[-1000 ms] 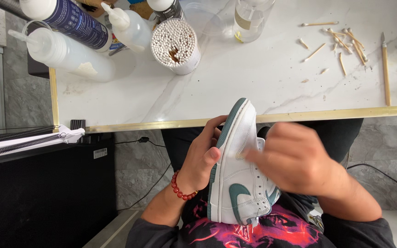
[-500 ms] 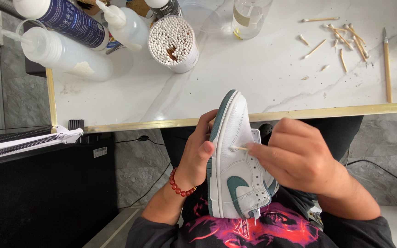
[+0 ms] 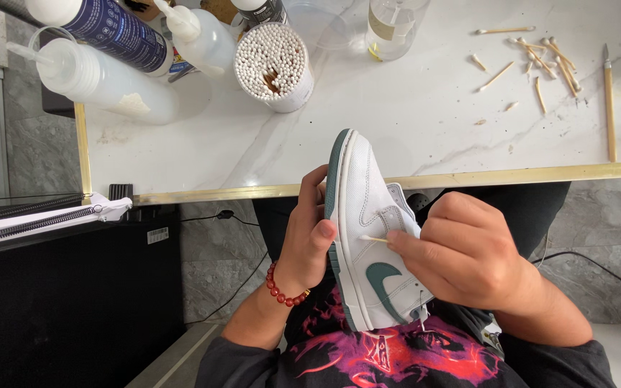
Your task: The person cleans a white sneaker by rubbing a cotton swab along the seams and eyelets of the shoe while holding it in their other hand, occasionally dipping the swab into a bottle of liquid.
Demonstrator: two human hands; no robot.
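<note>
Center of frame, below the table edge: the left hand [image 3: 309, 233] is clamped on the sole side of a white sneaker [image 3: 369, 237] with green trim, held on its side over the lap, toe pointing up toward the marble table [image 3: 411, 122]. The right hand [image 3: 468, 251] has its fingers pinched together on a cotton swab [image 3: 372, 238], tip touching the white side panel just above the green logo.

Risks, as a judgement: the swab stick is thin, so hard pressure could snap it or skid the tip across the panel and smear dirt onto clean leather. The left grip is only thumb and fingers on the sole edge; a push from the right could twist the shoe out and drop it to the floor.

Upper frame: a cup of cotton swabs [image 3: 274, 65], squeeze bottles [image 3: 109, 72] at upper left and a clear glass bottle [image 3: 393, 25] stand close together; a blind reach for a fresh swab could knock one over. Used swabs [image 3: 533, 61] lie scattered at upper right, near the edge, and could roll off.
</note>
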